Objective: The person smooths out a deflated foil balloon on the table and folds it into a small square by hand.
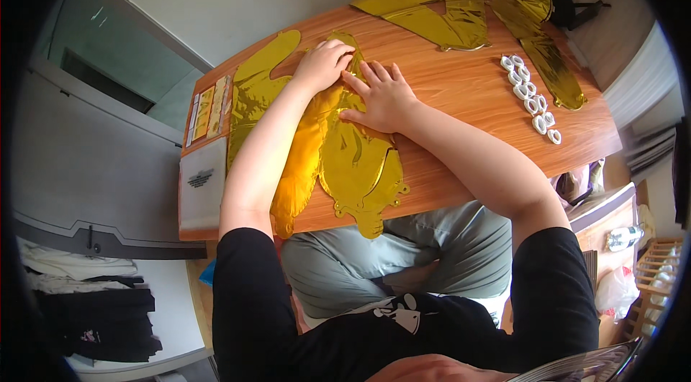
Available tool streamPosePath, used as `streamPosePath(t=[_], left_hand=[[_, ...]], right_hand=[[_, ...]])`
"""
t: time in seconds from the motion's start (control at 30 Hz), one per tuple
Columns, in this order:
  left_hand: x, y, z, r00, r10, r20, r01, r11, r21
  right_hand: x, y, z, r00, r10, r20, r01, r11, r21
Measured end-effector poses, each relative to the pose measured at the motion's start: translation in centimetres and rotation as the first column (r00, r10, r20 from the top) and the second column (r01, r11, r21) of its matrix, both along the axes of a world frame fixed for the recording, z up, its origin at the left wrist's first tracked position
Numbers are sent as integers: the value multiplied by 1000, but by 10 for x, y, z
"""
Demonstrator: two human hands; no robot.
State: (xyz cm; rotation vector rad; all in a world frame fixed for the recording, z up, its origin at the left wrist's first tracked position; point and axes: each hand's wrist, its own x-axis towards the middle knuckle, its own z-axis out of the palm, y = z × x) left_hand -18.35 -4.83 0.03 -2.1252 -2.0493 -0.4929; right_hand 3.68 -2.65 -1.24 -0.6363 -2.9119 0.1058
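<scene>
A gold foil balloon (356,159) lies in front of me on the table, mostly flat, with small tabs along its near end. Its left strip (306,159) looks puffed and wrinkled, running toward the table's near edge. My left hand (324,65) is at the far end of this foil, its fingers bent together over it. Beside it, my right hand (385,100) rests on the foil with fingers spread and thumb out. Under my left forearm lies another flat gold foil balloon (252,87), partly hidden by the arm.
Further flat gold foil balloons lie at the back (453,19) and the far right (551,65). Several white ribbon-like rolls (531,94) stand in rows on the right. A clear plastic bag (201,188) and small packets (209,112) lie at the wooden table's (446,80) left edge.
</scene>
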Motion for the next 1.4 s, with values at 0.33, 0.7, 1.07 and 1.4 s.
streamPosePath(t=[0.33, 0.7, 1.07, 1.4], left_hand=[[6, 5, -1, 998, 60, 23, -62, 994, 94], [-3, 5, 4, 975, -2, -224, 18, 997, 69], [2, 0, 13, 809, -99, -579, 174, 982, 75], [11, -1, 8, 780, -4, -626, 11, 1000, 7]], right_hand=[[0, 1, 1, 1000, 3, 7, -3, 1000, 3], [-1, 0, 0, 1000, -1, 19, 2, 1000, -18], [-2, -1, 1, 1000, -3, -8, 3, 1000, -13], [2, 0, 4, 998, -24, 53, 26, 999, -42]])
